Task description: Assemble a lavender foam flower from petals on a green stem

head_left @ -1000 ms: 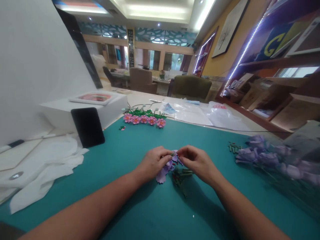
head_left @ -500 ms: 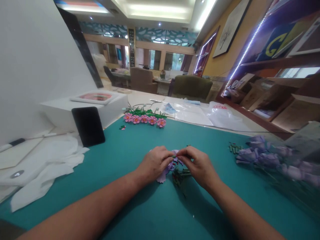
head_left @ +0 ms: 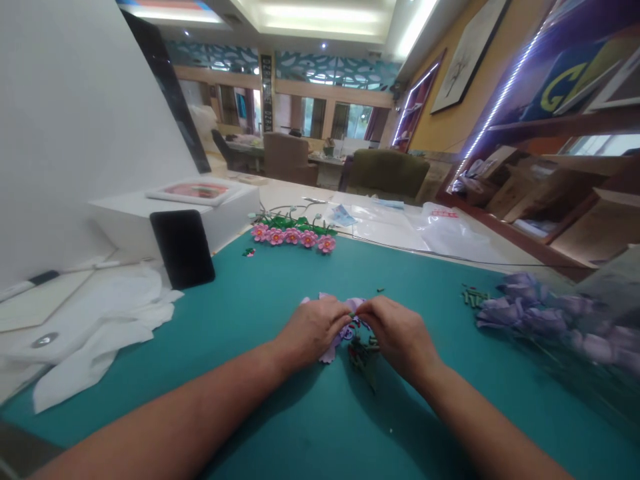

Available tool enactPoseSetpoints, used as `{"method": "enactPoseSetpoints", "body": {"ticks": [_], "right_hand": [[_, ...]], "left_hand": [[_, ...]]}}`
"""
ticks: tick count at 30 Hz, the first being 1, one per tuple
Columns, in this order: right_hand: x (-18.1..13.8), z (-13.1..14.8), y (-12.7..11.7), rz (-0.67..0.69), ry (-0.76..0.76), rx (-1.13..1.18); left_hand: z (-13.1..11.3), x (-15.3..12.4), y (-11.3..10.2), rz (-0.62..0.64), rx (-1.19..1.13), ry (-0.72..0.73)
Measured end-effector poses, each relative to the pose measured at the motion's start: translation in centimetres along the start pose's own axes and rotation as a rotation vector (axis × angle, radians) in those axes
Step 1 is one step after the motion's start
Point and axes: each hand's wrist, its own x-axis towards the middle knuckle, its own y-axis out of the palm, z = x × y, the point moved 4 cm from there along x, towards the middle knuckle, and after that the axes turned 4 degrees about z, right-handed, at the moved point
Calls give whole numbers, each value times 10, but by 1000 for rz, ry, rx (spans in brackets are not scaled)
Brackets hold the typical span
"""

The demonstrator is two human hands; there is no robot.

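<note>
At the middle of the green mat [head_left: 280, 413], my left hand [head_left: 319, 328] is closed, thumb and fingers pinching a small green piece [head_left: 353, 315]. The fingertips of my right hand [head_left: 400, 333] meet it from the other side, pinched on a tiny red part that the fingers mostly hide. Beneath the hands lie lilac scalloped pieces [head_left: 327, 355], partly covered by my left hand. Right below the fingertips are small purple rings [head_left: 347, 332] and red bits. Beside these rests a little heap of dark green stem and leaf pieces [head_left: 364, 363].
Pink toy flowers [head_left: 292, 237] lie along the mat's far edge. A black phone or tablet [head_left: 183, 248] leans against a white box [head_left: 230, 207] at left, near crumpled white wrapping [head_left: 115, 333]. On the right are purple flowers [head_left: 523, 303] in clear wrap and short green pieces [head_left: 475, 296].
The fingertips of both hands have come slightly closer together around the small piece. The whole view has shifted a little; the other things lie as before.
</note>
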Motion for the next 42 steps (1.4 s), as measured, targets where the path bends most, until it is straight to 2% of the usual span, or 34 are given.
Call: {"method": "enactPoseSetpoints", "body": {"ticks": [6, 14, 22, 26, 34, 39, 42], "right_hand": [[-1, 0, 4, 8, 5, 6], [-3, -4, 5, 58, 53, 135], [2, -9, -1, 65, 130, 378], [4, -9, -3, 55, 174, 369], [2, -2, -1, 32, 150, 371], [3, -15, 5, 110, 216, 461], [2, -33, 11, 137, 226, 399]], "left_hand": [[0, -1, 2, -18, 43, 1], [0, 0, 0, -9, -117, 8], [3, 1, -1, -22, -184, 19], [2, 0, 0, -23, -159, 11], [-1, -2, -3, -23, -181, -15], [1, 1, -2, -3, -204, -39], [4, 2, -2, -10, -279, -56]]}}
